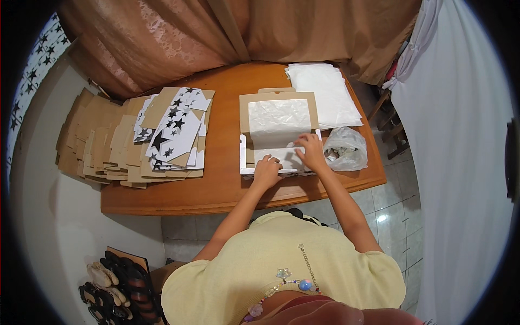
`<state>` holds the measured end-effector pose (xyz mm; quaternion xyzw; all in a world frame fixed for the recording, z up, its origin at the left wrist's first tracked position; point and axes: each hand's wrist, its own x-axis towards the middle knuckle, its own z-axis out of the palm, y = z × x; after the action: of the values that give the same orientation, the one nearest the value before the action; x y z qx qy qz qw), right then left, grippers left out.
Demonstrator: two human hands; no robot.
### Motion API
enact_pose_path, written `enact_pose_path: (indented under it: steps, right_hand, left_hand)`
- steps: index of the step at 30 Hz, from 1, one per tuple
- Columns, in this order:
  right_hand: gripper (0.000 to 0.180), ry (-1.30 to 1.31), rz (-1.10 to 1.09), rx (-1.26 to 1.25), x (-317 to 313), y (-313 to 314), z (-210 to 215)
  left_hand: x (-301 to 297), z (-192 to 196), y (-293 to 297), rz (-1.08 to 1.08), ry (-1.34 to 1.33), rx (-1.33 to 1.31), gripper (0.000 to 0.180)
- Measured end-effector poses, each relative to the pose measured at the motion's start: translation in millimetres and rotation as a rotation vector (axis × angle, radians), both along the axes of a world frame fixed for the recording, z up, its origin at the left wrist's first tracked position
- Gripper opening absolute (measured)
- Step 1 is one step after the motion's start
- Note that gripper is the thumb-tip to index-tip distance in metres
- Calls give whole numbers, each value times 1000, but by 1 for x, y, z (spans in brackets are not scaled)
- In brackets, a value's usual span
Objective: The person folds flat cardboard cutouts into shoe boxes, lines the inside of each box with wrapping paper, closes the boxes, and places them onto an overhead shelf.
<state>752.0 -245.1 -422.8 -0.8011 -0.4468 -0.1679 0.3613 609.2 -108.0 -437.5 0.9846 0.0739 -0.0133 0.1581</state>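
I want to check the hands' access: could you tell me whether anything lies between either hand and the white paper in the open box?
Nothing visible does. Both the left hand and the right hand already rest on the white paper inside the open box. The plastic bag lies beside the box, apart.

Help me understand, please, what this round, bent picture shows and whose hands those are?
A camera worn on a person's head looks down; its wide lens bends straight edges. No machine is involved, only two bare hands. On the wooden table sits an open cardboard box lined with white tissue paper. The left hand and right hand both press on the paper inside; neither grips anything. Stacks of flat star-printed boxes lie left, spare tissue sheets behind, and a clear plastic bag right.
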Motion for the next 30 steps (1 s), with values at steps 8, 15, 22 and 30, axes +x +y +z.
enact_pose_path:
  steps: [8,15,22,30]
  right_hand:
    - [28,81,-156,-74,22,21,11]
    - [57,255,-489,-338,19,43,23]
    - [63,318,-575,-387,8,63,28]
    - [55,599,-590,-351,22,71,20]
  left_hand:
    - [-18,-4,-2,11,-9,16,30]
    - [-32,-2,40,25,-61,-522,48]
    - [16,24,105,479,-406,-441,64]
    - [38,29,124,655,-331,-744,79]
